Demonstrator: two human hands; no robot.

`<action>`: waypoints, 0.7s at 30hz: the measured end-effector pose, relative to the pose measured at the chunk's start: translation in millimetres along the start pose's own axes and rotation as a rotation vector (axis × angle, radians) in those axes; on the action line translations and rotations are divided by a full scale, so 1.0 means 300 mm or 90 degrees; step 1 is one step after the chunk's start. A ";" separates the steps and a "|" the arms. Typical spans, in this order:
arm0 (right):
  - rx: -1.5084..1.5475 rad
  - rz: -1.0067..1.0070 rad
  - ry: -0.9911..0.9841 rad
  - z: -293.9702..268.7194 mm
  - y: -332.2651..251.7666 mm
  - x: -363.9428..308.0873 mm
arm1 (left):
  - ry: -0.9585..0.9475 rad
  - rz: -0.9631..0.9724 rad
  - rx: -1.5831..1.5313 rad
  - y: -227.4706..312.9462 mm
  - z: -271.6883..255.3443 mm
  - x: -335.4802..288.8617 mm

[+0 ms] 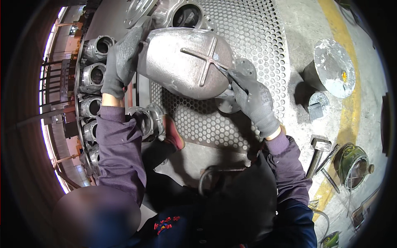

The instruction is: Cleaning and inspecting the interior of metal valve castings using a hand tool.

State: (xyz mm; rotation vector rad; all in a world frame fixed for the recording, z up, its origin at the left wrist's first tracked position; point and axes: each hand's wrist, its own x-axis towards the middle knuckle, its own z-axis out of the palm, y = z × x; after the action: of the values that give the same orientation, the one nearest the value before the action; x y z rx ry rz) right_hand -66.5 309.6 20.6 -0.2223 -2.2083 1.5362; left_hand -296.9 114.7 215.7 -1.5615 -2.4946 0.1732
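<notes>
A rounded grey metal casting (pixel 178 58) with a raised cross rib on its face is held in front of me, tilted over the perforated floor plate. My left hand (pixel 126 58), in a grey work glove, is closed on its left end, with the fingers partly hidden at the rim. At the right edge, my gloved right hand (pixel 252 97) is closed against the casting. From it a dark thin tip touches the cross rib; I cannot tell whether this is a fingertip or a slim tool. Flanged metal parts (pixel 246 68) show partly behind the casting's right end.
Several hollow flanged castings (pixel 92 77) line the left side; another (pixel 182 14) lies beyond. Another flanged casting (pixel 144 120) is near my foot. The perforated plate (pixel 202 122) spans the middle. At right are a metal cylinder (pixel 333 68), a hammer (pixel 318 155) and a green round container (pixel 351 163).
</notes>
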 end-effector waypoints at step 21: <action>0.058 0.114 -0.181 -0.020 0.023 0.024 | 0.044 -0.091 -0.174 0.022 0.014 0.004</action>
State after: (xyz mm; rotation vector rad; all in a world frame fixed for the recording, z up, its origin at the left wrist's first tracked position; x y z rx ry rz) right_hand -71.0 319.9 17.9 -0.1870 -2.3794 1.8602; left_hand -292.6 118.9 210.2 -1.4431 -2.6502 -0.2493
